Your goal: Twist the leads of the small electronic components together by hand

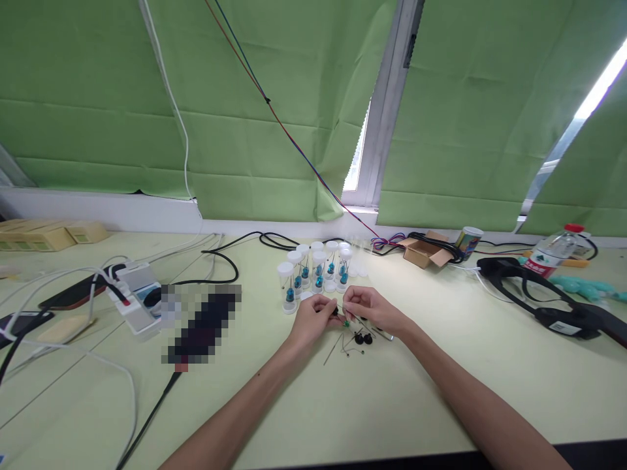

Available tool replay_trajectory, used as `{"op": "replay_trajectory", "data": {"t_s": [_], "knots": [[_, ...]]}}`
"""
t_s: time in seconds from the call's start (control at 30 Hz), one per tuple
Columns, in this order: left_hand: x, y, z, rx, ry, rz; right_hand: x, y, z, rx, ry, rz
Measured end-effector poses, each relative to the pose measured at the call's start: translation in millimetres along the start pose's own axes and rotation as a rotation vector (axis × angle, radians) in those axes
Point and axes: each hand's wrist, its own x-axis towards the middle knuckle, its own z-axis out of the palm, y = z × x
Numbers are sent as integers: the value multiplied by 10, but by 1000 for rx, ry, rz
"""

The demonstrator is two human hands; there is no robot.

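Observation:
My left hand (313, 316) is closed in a pinch on a small black part (336, 311) with thin wires. Close beside it, the fingers of my right hand (371, 307) pinch together; what they hold is too small to make out. A tiny green piece (347, 324) shows just below and between the fingertips. Two round black parts (363, 339) lie on the table under my right hand, among thin wires (333, 349). A slim metal tool (385, 335) lies partly hidden by that hand. Behind both hands stand several clear tubes (289, 287) with white caps and blue pieces inside.
An open cardboard box (424, 253), a printed can (469, 241) and a red-capped bottle (551, 251) stand at the back right, near a black headset-like frame (543, 294). On the left are a white power strip (134, 297), cables, and a blurred dark device (206, 326).

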Motion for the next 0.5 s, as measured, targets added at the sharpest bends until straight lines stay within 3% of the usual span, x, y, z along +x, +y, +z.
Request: {"op": "replay_trajectory", "data": {"t_s": [0.5], "knots": [[-5, 17, 2, -19, 65, 12, -7, -11, 12, -19, -7, -5]]}}
